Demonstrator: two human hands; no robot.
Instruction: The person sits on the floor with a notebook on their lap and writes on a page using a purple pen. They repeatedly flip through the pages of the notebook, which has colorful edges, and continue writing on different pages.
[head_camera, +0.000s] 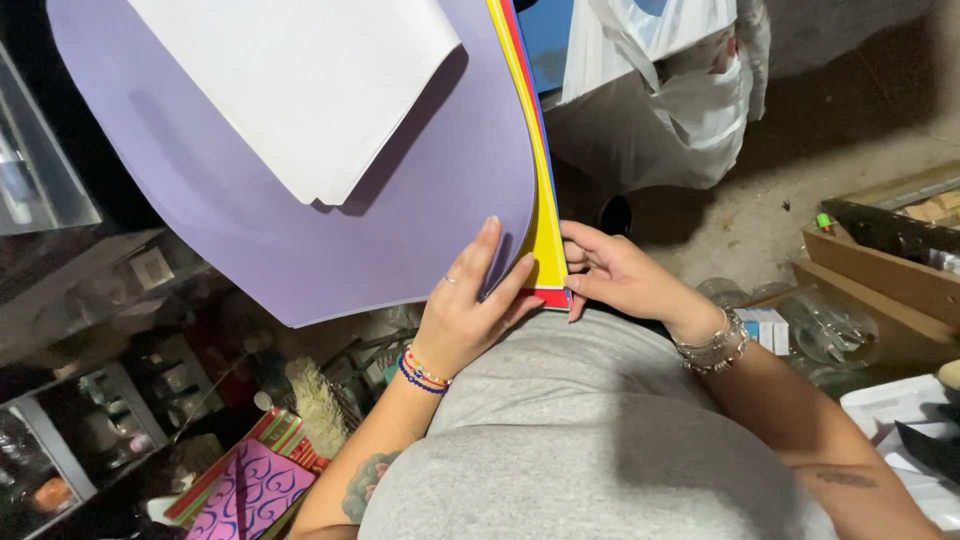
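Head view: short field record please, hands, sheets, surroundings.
left hand: grips the lower edge of the purple sheet, lifting it off the stack
right hand: pinches the corner of the coloured sheets, yellow on top, red and blue edges showing
white paper: lies on the purple sheet
plastic bag: beyond the stack
patterned box: lower left
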